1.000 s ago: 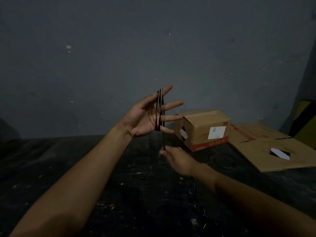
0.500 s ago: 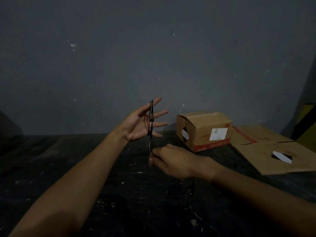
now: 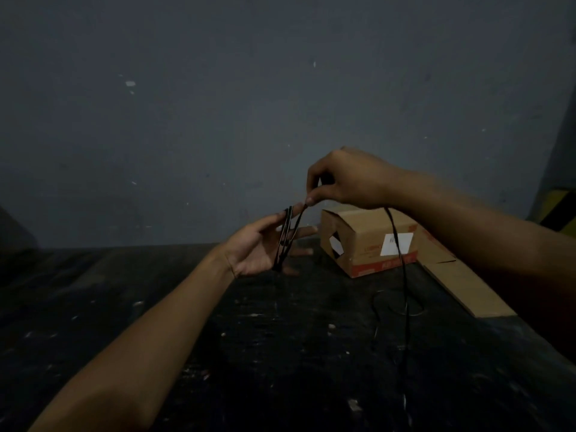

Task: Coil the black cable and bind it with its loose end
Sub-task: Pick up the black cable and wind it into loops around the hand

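My left hand (image 3: 260,246) is held out palm up with straight, spread fingers, and several turns of the thin black cable (image 3: 285,236) are wound around those fingers. My right hand (image 3: 346,179) is raised above and to the right of the left fingertips and pinches the cable between thumb and finger. From that pinch one strand runs down to the coil, and the free length (image 3: 402,263) hangs down past the box to the dark floor, where it lies in loose loops.
A small cardboard box (image 3: 371,241) lies on its side just right of my left hand. Flattened cardboard (image 3: 464,285) lies behind it to the right. A grey wall stands close ahead. The floor is dark and speckled.
My right hand has risen from below the left hand to above its fingertips, carrying the cable up and over. The left hand has dropped a little and tilted flatter.
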{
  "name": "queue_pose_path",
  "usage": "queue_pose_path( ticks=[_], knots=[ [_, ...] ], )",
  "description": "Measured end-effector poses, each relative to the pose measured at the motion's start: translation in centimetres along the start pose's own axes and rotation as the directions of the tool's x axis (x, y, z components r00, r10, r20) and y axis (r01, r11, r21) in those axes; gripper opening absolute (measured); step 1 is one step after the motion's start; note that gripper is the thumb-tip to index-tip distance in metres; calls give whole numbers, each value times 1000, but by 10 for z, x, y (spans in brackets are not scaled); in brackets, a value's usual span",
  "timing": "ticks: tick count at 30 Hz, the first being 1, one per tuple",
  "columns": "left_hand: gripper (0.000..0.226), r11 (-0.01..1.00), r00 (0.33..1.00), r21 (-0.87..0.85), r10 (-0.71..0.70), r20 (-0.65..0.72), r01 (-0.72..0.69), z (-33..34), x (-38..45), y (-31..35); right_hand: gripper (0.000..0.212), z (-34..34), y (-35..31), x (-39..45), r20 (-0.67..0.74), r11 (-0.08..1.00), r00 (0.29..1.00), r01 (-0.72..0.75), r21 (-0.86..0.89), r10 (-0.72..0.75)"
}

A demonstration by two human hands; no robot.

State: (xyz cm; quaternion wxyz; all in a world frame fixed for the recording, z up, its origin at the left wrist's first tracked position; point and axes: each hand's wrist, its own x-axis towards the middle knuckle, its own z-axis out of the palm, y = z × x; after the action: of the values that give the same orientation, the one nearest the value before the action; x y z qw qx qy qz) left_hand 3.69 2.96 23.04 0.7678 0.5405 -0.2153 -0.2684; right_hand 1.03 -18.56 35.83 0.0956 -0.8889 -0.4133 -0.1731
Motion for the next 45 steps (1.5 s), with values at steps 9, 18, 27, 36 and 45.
queue_pose_path(
  ticks=[9, 18, 27, 36, 45],
  knots=[
    [48, 995, 986, 56, -92, 139, 85, 23, -6, 3, 22, 2, 29, 16, -164, 1000, 986, -29, -10, 27],
    [49, 999, 966, 39, -40, 254, 31, 35, -12, 8, 28, 52, 60, 3, -183, 966, 961, -170, 193, 205],
    [49, 995, 956, 19, 93, 280, -102, 47, -14, 27, 32, 155, 51, -24, 98, 816, 914, -398, 419, 395],
    [46, 980, 962, 8, 196, 190, -201, 46, -14, 47, 28, 183, -3, -49, 129, 841, 974, -226, 492, 186],
    [40, 964, 961, 21, 265, -86, -264, 20, -13, 46, 28, 156, -66, -55, 192, 921, 981, -68, 384, -7]
  ],
)
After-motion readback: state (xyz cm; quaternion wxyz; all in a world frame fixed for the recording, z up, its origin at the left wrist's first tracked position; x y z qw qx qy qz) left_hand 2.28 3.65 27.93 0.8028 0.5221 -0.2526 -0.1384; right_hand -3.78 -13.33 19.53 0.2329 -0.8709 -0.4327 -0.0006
